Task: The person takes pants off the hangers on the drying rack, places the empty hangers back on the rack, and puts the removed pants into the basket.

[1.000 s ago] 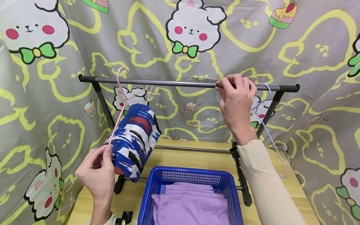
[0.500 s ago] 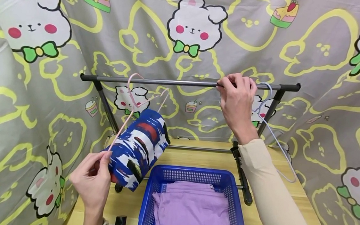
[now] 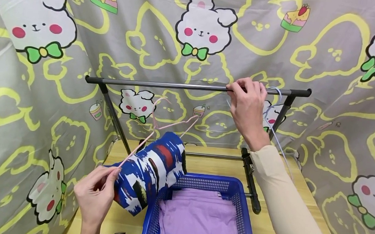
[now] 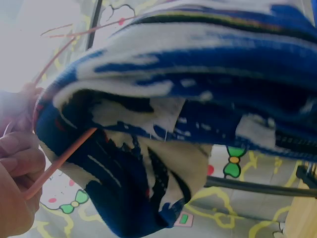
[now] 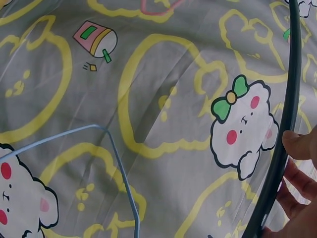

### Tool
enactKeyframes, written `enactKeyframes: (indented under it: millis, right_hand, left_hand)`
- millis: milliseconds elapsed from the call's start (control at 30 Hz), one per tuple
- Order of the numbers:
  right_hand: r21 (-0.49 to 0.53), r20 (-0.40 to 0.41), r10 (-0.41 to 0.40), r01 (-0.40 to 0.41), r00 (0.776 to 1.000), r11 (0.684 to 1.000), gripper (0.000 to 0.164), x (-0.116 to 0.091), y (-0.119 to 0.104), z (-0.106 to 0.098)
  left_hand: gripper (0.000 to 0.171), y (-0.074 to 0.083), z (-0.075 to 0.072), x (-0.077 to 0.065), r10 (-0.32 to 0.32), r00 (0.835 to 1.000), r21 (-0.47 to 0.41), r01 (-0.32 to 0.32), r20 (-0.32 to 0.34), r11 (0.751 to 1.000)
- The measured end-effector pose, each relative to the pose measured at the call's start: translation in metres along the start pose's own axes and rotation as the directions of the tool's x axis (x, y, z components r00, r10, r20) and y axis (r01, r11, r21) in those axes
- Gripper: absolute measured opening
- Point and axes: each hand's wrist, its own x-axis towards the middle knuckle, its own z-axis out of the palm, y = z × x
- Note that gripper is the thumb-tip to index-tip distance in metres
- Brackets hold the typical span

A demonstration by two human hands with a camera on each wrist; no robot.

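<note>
One pink hanger [image 3: 155, 127], partly hidden by patterned cloth [image 3: 154, 165], basket [image 3: 202, 184] cut off

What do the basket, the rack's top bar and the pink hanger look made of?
Blue basket: likely moulded plastic, lightly glossy, judging by its regular perforations. Top bar: probably metal tube, smooth grey, with a bright reflected streak. Pink hanger: slim and evenly coloured, smooth; perhaps coated wire, though plastic is possible.

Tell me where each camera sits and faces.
Head: worn on head, facing forward and down at rack and basket; left hand and right hand show.
Left wrist: on that wrist, facing patterned cloth; left hand at left edge.
Right wrist: on that wrist, facing curtain; right hand at right edge.
Shared by head and left wrist: pink hanger.
</note>
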Motion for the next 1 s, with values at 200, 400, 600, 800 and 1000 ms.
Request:
enactKeyframes:
  millis: [200,400,600,800,1000]
  right_hand:
    - [0.023,-0.006,-0.033,0.033,0.999,0.999,0.014,0.001,0.002,-0.003]
    - [0.054,0.018,-0.072,0.071,0.997,0.996,0.027,-0.001,0.004,-0.006]
    - [0.074,0.04,-0.11,0.107,0.993,0.991,0.023,0.001,0.008,-0.011]
    - [0.11,0.079,-0.13,0.122,0.988,0.987,0.029,-0.003,0.01,-0.023]
    - [0.163,0.023,-0.126,0.12,0.992,0.979,0.031,-0.017,-0.001,-0.039]
  left_hand:
    - [0.016,-0.006,-0.005,-0.007,0.015,0.997,-0.048,-0.011,0.081,0.999]
    - [0.022,-0.011,-0.009,-0.014,0.005,0.992,-0.094,0.008,0.129,0.996]
    - [0.033,-0.013,-0.009,-0.019,-0.011,0.987,-0.125,0.031,0.162,0.992]
    - [0.034,-0.012,-0.005,-0.019,0.013,0.981,-0.159,0.018,0.196,0.987]
    - [0.033,-0.013,0.0,-0.017,0.03,0.974,-0.21,0.018,0.223,0.977]
